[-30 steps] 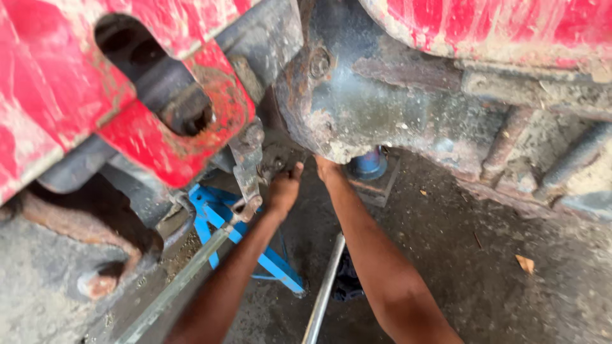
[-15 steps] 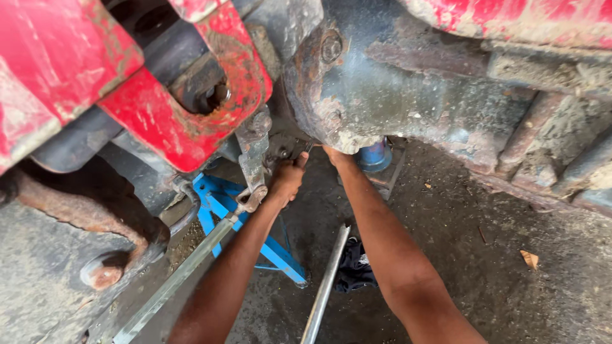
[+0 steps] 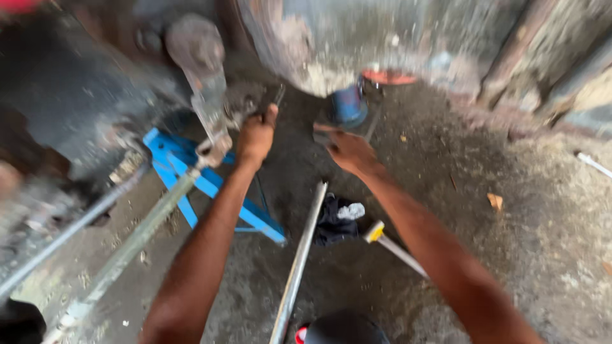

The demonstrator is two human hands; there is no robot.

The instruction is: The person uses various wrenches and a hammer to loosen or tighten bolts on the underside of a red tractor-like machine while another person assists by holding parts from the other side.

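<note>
My left hand [image 3: 256,135] is closed around a small dark tool or part at a greasy linkage bracket [image 3: 210,105] under a vehicle. My right hand [image 3: 347,150] hovers a little to the right, fingers apart, holding nothing I can make out. Above both hands hangs the grimy grey underside housing [image 3: 331,44]. A blue bottle jack [image 3: 349,104] stands just beyond the right hand. The view is blurred by motion.
A blue metal stand [image 3: 210,188] sits on the dirt floor at left. A long steel bar [image 3: 296,267] lies between my arms, beside a dark rag [image 3: 335,220] and a hammer with a yellow-banded head [image 3: 382,239]. A grey rod [image 3: 121,255] slants at lower left.
The camera has dropped and swung, so the red bodywork has left the view. My right hand has come down and away from the housing; my left hand stays at the bracket.
</note>
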